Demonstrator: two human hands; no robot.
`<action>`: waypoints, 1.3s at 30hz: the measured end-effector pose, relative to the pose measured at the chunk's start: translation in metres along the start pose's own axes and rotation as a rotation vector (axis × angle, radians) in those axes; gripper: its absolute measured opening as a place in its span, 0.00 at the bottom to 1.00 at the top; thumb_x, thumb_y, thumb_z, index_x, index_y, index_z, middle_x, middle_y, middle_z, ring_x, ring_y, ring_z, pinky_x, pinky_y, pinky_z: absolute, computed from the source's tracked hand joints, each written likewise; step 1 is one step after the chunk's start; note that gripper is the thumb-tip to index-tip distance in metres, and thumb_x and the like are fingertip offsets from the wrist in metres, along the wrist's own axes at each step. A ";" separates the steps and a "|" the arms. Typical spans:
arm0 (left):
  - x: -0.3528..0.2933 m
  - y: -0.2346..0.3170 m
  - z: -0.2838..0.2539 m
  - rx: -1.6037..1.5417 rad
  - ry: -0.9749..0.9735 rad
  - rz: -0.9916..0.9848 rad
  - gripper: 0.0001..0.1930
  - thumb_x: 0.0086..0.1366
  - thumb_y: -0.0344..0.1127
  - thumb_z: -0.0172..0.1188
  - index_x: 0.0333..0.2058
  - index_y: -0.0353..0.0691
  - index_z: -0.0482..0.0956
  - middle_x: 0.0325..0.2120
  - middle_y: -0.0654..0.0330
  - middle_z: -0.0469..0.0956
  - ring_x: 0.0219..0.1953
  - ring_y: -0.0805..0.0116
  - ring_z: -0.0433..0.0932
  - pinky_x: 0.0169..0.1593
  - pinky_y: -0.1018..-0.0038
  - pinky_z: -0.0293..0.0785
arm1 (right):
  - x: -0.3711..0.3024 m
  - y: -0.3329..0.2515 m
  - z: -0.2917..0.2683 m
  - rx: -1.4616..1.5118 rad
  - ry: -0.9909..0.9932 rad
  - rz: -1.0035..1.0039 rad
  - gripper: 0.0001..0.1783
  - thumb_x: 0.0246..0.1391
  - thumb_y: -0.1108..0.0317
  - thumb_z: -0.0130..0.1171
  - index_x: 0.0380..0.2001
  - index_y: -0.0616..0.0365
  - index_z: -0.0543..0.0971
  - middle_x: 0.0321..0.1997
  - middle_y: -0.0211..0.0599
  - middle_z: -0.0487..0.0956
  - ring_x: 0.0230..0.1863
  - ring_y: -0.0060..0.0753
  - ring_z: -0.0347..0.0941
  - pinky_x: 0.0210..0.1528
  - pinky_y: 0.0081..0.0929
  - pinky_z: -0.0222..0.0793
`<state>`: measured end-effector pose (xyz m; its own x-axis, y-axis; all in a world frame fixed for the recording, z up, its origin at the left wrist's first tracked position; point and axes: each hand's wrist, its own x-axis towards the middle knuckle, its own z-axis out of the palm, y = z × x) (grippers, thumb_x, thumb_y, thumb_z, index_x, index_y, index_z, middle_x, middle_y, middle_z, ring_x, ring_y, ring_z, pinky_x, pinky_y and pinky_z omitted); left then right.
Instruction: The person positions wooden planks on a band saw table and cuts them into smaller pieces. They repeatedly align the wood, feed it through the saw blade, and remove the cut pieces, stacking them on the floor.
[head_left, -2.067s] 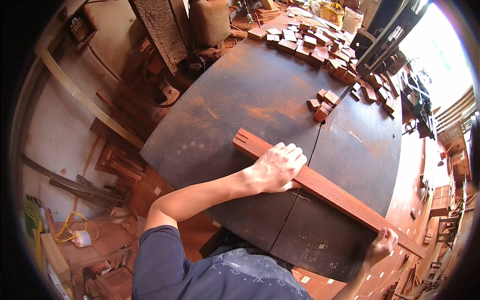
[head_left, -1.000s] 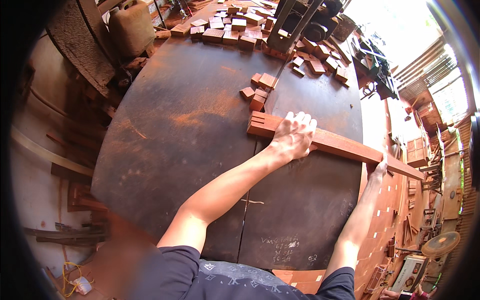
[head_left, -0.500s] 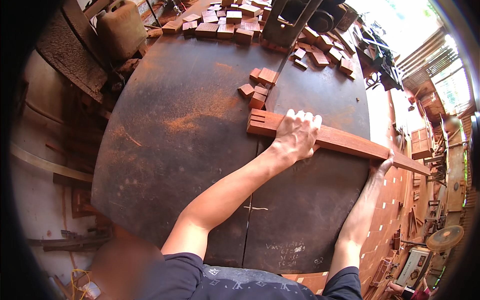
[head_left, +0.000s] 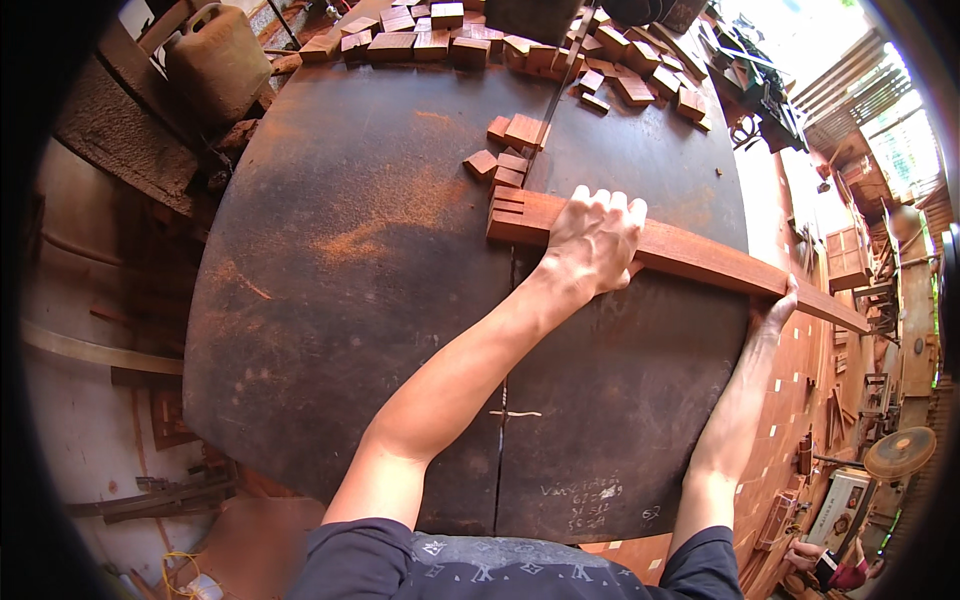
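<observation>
A long reddish-brown wooden beam (head_left: pixel 710 258) lies across the dark metal saw table (head_left: pixel 330 350), its right end reaching out past the table's edge. Slots are cut into its left end, which is close to a thin upright saw blade (head_left: pixel 556 95). My left hand (head_left: pixel 595 240) is closed over the beam near that slotted end, knuckles up. Farther right, my right hand (head_left: pixel 783 305) grips the beam from the near side by the table edge; its fingers are mostly hidden beneath. Several small offcut blocks (head_left: pixel 525 130) sit just beyond the slotted end.
More wooden blocks (head_left: pixel 430 45) are heaped along the far side of the table. Orange sawdust (head_left: pixel 360 235) covers part of its left half. A plastic jerrycan (head_left: pixel 215 60) stands at far left. On the right are a tiled floor (head_left: pixel 765 430) and a round fan (head_left: pixel 900 453).
Both hands and the beam have moved slightly away from me, toward the blade and the offcuts. The view has also shifted a little. Both hands keep their grip.
</observation>
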<state>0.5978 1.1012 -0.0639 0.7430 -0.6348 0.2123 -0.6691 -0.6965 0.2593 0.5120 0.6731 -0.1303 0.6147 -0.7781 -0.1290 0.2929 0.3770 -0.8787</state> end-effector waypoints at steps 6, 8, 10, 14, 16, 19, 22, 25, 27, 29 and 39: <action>0.003 -0.002 0.000 -0.029 0.020 0.008 0.28 0.56 0.54 0.79 0.46 0.42 0.80 0.39 0.56 0.84 0.47 0.58 0.85 0.52 0.62 0.77 | 0.002 0.002 -0.004 -0.030 -0.071 -0.028 0.29 0.68 0.50 0.52 0.62 0.60 0.75 0.58 0.45 0.81 0.59 0.44 0.80 0.62 0.48 0.79; 0.004 -0.002 0.001 -0.024 0.019 0.009 0.27 0.56 0.54 0.79 0.46 0.42 0.80 0.39 0.56 0.84 0.47 0.58 0.85 0.52 0.63 0.76 | 0.004 0.003 -0.006 -0.032 -0.082 -0.036 0.29 0.68 0.50 0.53 0.63 0.60 0.75 0.59 0.45 0.81 0.59 0.43 0.80 0.62 0.48 0.79; 0.003 -0.002 0.001 -0.022 0.021 0.010 0.27 0.56 0.54 0.79 0.46 0.42 0.80 0.39 0.56 0.84 0.47 0.58 0.85 0.52 0.63 0.77 | 0.009 0.003 -0.013 -0.014 -0.088 -0.028 0.29 0.68 0.51 0.54 0.63 0.60 0.74 0.59 0.45 0.81 0.60 0.43 0.80 0.63 0.48 0.79; 0.004 -0.002 -0.001 -0.025 0.022 0.010 0.27 0.56 0.53 0.80 0.45 0.42 0.80 0.39 0.56 0.84 0.46 0.58 0.86 0.52 0.63 0.77 | 0.016 0.001 -0.021 -0.044 -0.041 -0.040 0.29 0.68 0.52 0.55 0.65 0.60 0.73 0.60 0.43 0.81 0.60 0.42 0.81 0.62 0.45 0.80; 0.004 -0.003 0.000 -0.026 0.025 0.010 0.27 0.56 0.53 0.80 0.45 0.42 0.80 0.38 0.56 0.84 0.46 0.58 0.86 0.51 0.63 0.77 | 0.014 0.002 -0.020 -0.044 -0.040 -0.036 0.29 0.68 0.52 0.55 0.65 0.60 0.73 0.60 0.43 0.81 0.60 0.42 0.81 0.62 0.45 0.80; 0.005 -0.004 0.001 -0.031 0.033 0.015 0.27 0.56 0.52 0.80 0.45 0.41 0.80 0.38 0.56 0.84 0.45 0.58 0.86 0.51 0.63 0.78 | 0.010 0.003 -0.015 -0.049 -0.060 -0.028 0.30 0.69 0.52 0.55 0.65 0.60 0.73 0.60 0.43 0.81 0.60 0.41 0.81 0.62 0.45 0.81; 0.005 -0.004 0.002 -0.031 0.040 0.017 0.26 0.56 0.52 0.79 0.45 0.42 0.80 0.38 0.56 0.84 0.45 0.58 0.86 0.51 0.63 0.78 | 0.005 0.003 -0.008 -0.059 -0.082 -0.028 0.30 0.69 0.52 0.56 0.65 0.60 0.73 0.60 0.43 0.81 0.59 0.41 0.81 0.61 0.45 0.81; 0.005 -0.004 0.002 -0.031 0.043 0.016 0.26 0.56 0.50 0.79 0.45 0.42 0.80 0.38 0.56 0.84 0.45 0.58 0.86 0.51 0.63 0.78 | 0.003 0.004 -0.002 -0.066 -0.102 -0.032 0.30 0.69 0.51 0.56 0.65 0.60 0.73 0.60 0.43 0.81 0.59 0.41 0.81 0.61 0.45 0.81; 0.006 -0.005 0.001 -0.035 0.036 0.014 0.26 0.55 0.50 0.79 0.45 0.42 0.80 0.38 0.55 0.84 0.45 0.58 0.86 0.51 0.62 0.78 | 0.004 0.004 0.000 -0.069 -0.111 -0.032 0.30 0.69 0.51 0.56 0.65 0.60 0.73 0.60 0.43 0.81 0.59 0.41 0.81 0.61 0.44 0.81; 0.005 -0.005 0.002 -0.040 0.043 0.011 0.25 0.55 0.49 0.79 0.45 0.42 0.80 0.38 0.55 0.84 0.45 0.58 0.86 0.51 0.62 0.78 | 0.005 0.005 0.001 -0.068 -0.117 -0.027 0.30 0.69 0.51 0.56 0.65 0.59 0.73 0.60 0.43 0.81 0.59 0.41 0.81 0.61 0.44 0.81; 0.006 -0.005 0.002 -0.041 0.069 0.022 0.25 0.55 0.49 0.79 0.43 0.42 0.80 0.37 0.55 0.84 0.44 0.58 0.86 0.50 0.63 0.78 | 0.018 0.002 -0.014 -0.045 -0.100 -0.018 0.30 0.69 0.51 0.56 0.65 0.59 0.74 0.59 0.42 0.82 0.59 0.40 0.81 0.60 0.43 0.82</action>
<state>0.6054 1.1005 -0.0664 0.7284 -0.6244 0.2820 -0.6851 -0.6674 0.2919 0.5135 0.6535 -0.1410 0.6803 -0.7298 -0.0680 0.2730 0.3384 -0.9005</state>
